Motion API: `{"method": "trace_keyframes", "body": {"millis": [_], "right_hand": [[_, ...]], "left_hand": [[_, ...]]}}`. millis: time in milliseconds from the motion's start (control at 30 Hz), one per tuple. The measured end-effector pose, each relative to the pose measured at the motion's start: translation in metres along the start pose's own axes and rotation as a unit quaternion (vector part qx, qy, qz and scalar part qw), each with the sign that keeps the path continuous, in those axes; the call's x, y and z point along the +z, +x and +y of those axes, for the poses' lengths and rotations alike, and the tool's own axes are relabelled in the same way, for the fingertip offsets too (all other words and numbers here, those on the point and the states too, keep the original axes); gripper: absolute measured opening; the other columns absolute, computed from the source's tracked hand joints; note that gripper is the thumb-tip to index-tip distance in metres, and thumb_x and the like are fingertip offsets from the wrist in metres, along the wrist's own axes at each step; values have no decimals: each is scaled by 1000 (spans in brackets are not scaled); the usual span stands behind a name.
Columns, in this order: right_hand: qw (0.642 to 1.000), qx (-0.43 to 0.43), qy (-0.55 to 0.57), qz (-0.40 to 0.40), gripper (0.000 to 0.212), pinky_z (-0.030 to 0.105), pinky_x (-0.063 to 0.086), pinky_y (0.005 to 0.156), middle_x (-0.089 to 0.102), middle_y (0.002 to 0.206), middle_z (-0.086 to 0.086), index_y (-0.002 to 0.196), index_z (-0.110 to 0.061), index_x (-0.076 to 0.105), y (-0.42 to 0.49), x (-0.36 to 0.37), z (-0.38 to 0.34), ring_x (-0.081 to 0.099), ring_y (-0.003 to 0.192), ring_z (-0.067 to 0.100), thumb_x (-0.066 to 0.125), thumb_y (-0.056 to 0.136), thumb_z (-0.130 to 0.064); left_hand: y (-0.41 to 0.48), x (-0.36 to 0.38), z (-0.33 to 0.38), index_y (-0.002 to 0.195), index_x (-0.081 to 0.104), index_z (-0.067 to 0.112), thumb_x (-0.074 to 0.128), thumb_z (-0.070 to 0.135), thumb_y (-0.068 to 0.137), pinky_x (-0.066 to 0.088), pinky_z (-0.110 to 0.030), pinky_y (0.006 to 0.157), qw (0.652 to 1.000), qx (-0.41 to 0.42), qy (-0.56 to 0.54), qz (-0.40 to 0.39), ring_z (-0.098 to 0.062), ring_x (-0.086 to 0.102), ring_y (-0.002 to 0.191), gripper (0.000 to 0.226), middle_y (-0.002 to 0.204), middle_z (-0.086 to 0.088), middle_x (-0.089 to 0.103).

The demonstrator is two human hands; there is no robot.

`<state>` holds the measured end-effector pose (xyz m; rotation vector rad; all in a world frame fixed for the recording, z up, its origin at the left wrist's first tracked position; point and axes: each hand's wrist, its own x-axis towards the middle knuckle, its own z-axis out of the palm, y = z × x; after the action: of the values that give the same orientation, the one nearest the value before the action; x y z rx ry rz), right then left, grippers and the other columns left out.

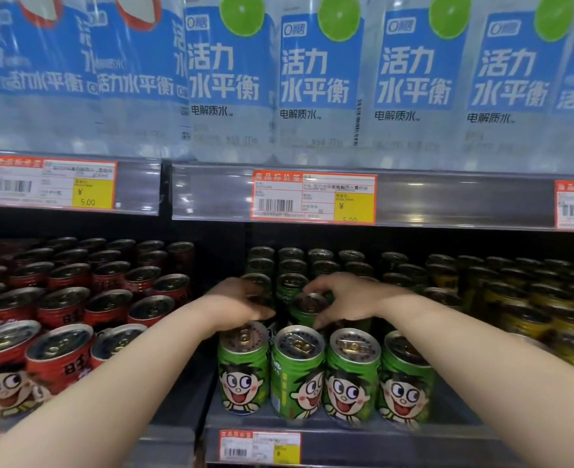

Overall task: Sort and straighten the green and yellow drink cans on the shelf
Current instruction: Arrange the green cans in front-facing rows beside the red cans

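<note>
Left hand (241, 300): fingers and thumb are curled round the left second-row can (257, 298), which is largely hidden.
Right hand (343, 297): fingertips and thumb are hooked round the rim of the right second-row can (307, 310).
Front green cans (349, 376): four are stood upright at the shelf edge (363, 434); the second from the left is turned aside.
Yellow cans (528, 319): massed just right of the green block, blurred.
Red cans (59, 352): held in the left bay.
Upper shelf: blue-labelled bottles (316, 79) are stocked.

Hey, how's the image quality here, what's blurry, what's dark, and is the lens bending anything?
Head view: front green cans sharp; yellow cans at right and red cans at left smeared; back rows dark under the price rail, which looks bent by wide-angle distortion; bottles softly blurred at left.
</note>
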<state>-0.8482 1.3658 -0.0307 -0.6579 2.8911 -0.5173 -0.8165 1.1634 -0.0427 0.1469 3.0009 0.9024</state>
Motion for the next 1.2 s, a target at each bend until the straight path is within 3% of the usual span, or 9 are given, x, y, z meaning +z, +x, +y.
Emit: {"method": "trace_keyframes", "body": {"millis": [267, 367, 467, 567, 700, 1000, 1200], "right_hand": [[998, -3, 47, 48, 56, 25, 40, 97, 52, 131, -5, 129, -27, 50, -10, -7, 9, 51, 114, 13, 70, 78, -42], [992, 54, -23, 113, 40, 28, 44, 93, 59, 123, 0, 115, -22, 61, -28, -45, 39, 55, 106, 16, 64, 82, -45], [975, 159, -149, 29, 53, 25, 41, 86, 56, 129, 6, 119, -15, 58, -45, -59, 63, 52, 109, 19, 59, 83, -53], [959, 217, -183, -22, 69, 26, 42, 88, 52, 135, 7, 131, -14, 49, -53, -46, 73, 51, 118, 23, 55, 81, -62], [966, 202, -154, 38, 61, 27, 46, 89, 56, 131, 4, 127, -20, 53, -55, -36, 70, 55, 114, 23, 61, 78, -56], [993, 82, 19, 85, 62, 27, 43, 96, 53, 132, -4, 126, -25, 53, -26, -4, 27, 51, 118, 15, 73, 72, -47], [997, 63, 42, 32, 64, 22, 39, 95, 48, 137, -5, 132, -27, 47, -29, -10, 31, 48, 120, 13, 75, 75, -34]], "left_hand": [[2, 5, 6, 132, 51, 23, 72, 43, 75, 45, -28, 98, 998, -10, 58, 12, -23, 50, 121, 63, 137, -6, 46], [6, 3, 9, 134, 46, 29, 66, 53, 76, 39, -34, 105, 994, -11, 95, 49, -27, 41, 128, 66, 140, -8, 38], [10, 12, 22, 134, 45, 36, 60, 55, 80, 36, -38, 107, 991, 37, 121, 45, -26, 37, 131, 59, 144, -5, 37], [11, 26, 33, 134, 42, 44, 53, 54, 85, 29, -38, 110, 982, 81, 170, 23, -24, 31, 135, 51, 147, 5, 32], [16, 36, 28, 132, 47, 41, 48, 45, 91, 28, -33, 112, 985, 106, 139, -17, -19, 33, 135, 40, 148, 7, 33], [20, 40, 23, 127, 54, 37, 47, 40, 93, 30, -32, 109, 983, 130, 131, 3, -18, 38, 131, 35, 143, 5, 41], [21, 42, 21, 126, 56, 36, 48, 39, 93, 30, -33, 109, 984, 131, 118, 6, -18, 39, 130, 34, 141, 6, 42]]}}
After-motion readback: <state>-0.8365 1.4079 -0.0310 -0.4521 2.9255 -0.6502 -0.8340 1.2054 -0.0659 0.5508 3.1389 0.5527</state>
